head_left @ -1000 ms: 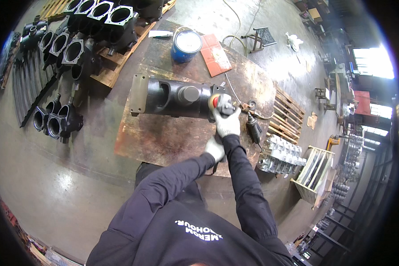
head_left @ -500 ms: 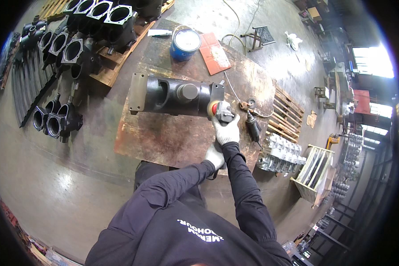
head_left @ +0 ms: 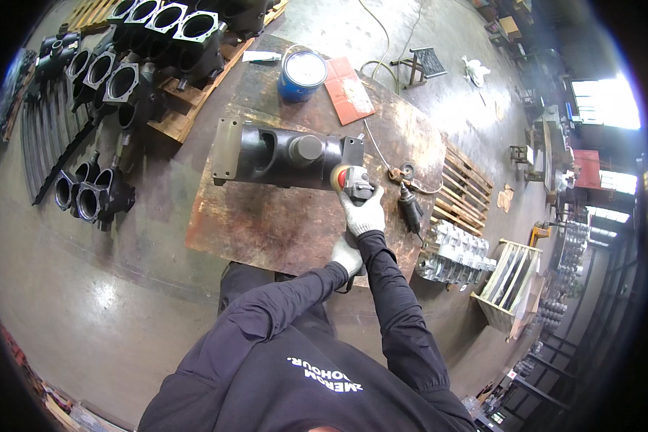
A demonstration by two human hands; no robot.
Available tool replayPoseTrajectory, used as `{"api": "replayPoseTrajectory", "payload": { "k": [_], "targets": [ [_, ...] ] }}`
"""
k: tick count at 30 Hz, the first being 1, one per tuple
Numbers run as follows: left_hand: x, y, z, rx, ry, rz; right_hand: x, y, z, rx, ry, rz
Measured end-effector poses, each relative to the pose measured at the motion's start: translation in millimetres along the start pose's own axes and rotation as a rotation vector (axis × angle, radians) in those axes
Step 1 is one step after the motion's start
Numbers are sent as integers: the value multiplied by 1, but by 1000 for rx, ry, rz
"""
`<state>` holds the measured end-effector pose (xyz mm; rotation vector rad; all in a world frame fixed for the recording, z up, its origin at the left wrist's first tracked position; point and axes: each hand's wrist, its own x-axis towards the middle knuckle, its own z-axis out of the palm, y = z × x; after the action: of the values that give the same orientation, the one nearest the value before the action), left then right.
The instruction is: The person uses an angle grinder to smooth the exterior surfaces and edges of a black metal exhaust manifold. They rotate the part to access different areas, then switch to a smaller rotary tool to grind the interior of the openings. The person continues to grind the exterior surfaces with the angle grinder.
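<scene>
Both my hands, in white knit gloves, grip an angle grinder (head_left: 357, 184) with a grey head and a red and tan disc. Closed around its head end is my right hand (head_left: 365, 214). My left hand (head_left: 346, 254) wraps the rear of the body, nearer to me. The disc sits at the near right edge of a black cast metal housing (head_left: 281, 155), beside its right end flange; whether it touches cannot be made out. The housing lies on its side, with a round boss on top and an oblong opening to the left of it.
The housing rests on a worn metal-topped table (head_left: 266, 223). A blue can (head_left: 302, 75) and a reddish-brown sheet (head_left: 349, 91) lie beyond it. Right of the grinder are a second black power tool (head_left: 410, 209) and a cable. Black castings (head_left: 101, 198) stand on the left.
The grinder and both hands have shifted slightly left, the disc moving along the near edge of the housing. My grip stays the same.
</scene>
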<state>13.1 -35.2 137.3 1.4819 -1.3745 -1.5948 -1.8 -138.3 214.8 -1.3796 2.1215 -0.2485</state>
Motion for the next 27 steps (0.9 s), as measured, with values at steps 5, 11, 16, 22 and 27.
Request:
{"api": "replayPoseTrajectory", "payload": {
  "k": [5,11,16,22,27],
  "targets": [
    [30,-25,7,-260,192,56,22,-4,9,-3,91,-108],
    [-21,-18,35,-676,107,-77,-20,25,4,-43,94,-19],
    [-29,-7,22,-137,52,-161,-23,22,1,-16,73,2],
    [-8,-14,10,-18,77,18,-9,9,3,-25,84,-53],
    [-15,-12,12,-37,85,38,-17,15,4,-48,63,25]
  ]
}}
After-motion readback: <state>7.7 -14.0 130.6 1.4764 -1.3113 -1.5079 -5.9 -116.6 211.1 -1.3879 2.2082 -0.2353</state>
